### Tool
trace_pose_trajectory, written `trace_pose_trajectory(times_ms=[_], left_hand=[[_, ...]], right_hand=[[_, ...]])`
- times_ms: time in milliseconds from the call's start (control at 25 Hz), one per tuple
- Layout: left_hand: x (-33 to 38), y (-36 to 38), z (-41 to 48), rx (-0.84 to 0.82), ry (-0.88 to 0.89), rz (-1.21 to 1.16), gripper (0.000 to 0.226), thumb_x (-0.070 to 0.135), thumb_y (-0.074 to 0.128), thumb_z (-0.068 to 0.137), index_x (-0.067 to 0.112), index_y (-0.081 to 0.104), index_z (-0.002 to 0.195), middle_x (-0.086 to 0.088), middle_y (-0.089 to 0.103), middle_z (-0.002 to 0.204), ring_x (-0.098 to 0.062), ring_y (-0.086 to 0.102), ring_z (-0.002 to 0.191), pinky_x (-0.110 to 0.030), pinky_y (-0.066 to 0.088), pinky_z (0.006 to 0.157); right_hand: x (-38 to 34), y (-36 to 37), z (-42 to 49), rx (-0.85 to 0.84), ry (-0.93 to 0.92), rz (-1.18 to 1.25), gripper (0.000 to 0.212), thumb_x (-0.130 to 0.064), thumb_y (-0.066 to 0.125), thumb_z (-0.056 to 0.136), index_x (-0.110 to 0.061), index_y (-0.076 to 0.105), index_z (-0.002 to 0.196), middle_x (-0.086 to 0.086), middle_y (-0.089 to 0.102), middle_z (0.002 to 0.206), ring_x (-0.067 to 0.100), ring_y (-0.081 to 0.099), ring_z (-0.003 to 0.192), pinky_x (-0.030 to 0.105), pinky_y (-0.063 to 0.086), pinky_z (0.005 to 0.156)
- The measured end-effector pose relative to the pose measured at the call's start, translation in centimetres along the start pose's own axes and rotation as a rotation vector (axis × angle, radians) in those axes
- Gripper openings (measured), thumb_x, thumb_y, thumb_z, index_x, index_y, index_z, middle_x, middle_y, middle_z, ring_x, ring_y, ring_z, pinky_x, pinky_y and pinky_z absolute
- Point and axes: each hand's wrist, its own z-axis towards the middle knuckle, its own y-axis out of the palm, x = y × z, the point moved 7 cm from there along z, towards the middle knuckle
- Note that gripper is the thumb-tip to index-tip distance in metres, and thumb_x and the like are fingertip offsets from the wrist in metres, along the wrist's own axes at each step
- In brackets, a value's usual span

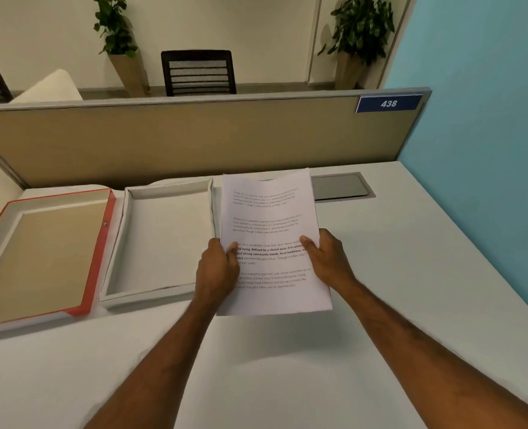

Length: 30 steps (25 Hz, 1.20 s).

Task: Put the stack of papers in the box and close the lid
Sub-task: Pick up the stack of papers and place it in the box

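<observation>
A stack of white printed papers [268, 212] is held above the desk, just right of the open box. My left hand [217, 269] grips its left edge with the thumb on top. My right hand [327, 258] grips the right edge the same way. The white box [126, 239] lies open and empty, left of the papers. Its red-edged lid [97, 258] lies flat, inside up, further left, joined to the box along its side.
A beige partition [179, 137] runs along the desk's back edge, with a blue "438" sign [389, 103]. A grey cable hatch [341, 185] sits behind the papers. The blue wall [488, 150] bounds the right. Chairs and plants stand beyond the partition.
</observation>
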Motion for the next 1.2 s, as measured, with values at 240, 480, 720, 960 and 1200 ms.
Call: trace_pose_trajectory(times_ms=[240,480,720,960,1200], left_hand=[[-6.3,-1.1,-3.5,-0.052,-0.112,-0.014,0.026,0.040,0.043,0.099,0.014,0.044,0.097,-0.002,0.059,0.097,-0.012,0.055,0.072,-0.025,0.041,0.057],[-10.8,-5.1,-2.2,-0.039,-0.156,-0.044,0.027,0.043,0.044,0.098,0.016,0.046,0.101,0.001,0.060,0.098,-0.005,0.056,0.070,-0.018,0.044,0.055],[-13.1,-10.5,1.9,0.021,-0.167,-0.041,0.029,0.039,0.046,0.098,0.011,0.051,0.103,-0.005,0.064,0.102,-0.019,0.060,0.082,-0.030,0.049,0.068],[-16.9,-14.4,7.4,0.036,-0.234,0.044,0.036,0.036,0.046,0.099,0.002,0.053,0.109,-0.015,0.064,0.109,-0.024,0.058,0.086,-0.032,0.044,0.069],[-19.1,-13.8,11.9,-0.042,-0.255,0.039,0.027,0.036,0.045,0.100,0.009,0.046,0.102,-0.007,0.058,0.101,-0.018,0.055,0.080,-0.025,0.043,0.063]], right_hand=[[1.4,5.7,-3.6,-0.115,0.085,-0.016,0.033,-0.032,0.051,0.097,-0.005,0.054,0.116,0.011,0.066,0.122,0.019,0.064,0.089,0.023,0.049,0.068],[-1.4,11.1,-3.5,-0.168,0.084,-0.010,0.032,-0.033,0.052,0.096,-0.007,0.055,0.115,0.010,0.066,0.121,0.017,0.063,0.088,0.018,0.047,0.062],[-5.8,16.3,-0.8,-0.183,0.085,-0.002,0.035,-0.034,0.053,0.095,-0.004,0.056,0.113,0.011,0.066,0.116,0.019,0.061,0.088,0.027,0.046,0.068],[-9.2,23.3,3.4,-0.329,0.215,0.071,0.038,-0.028,0.052,0.097,-0.001,0.055,0.124,0.015,0.064,0.125,0.031,0.065,0.106,0.040,0.054,0.089],[-9.9,26.8,7.3,-0.381,0.267,0.059,0.038,-0.024,0.052,0.097,0.001,0.053,0.127,0.017,0.062,0.129,0.033,0.064,0.109,0.034,0.051,0.083]])
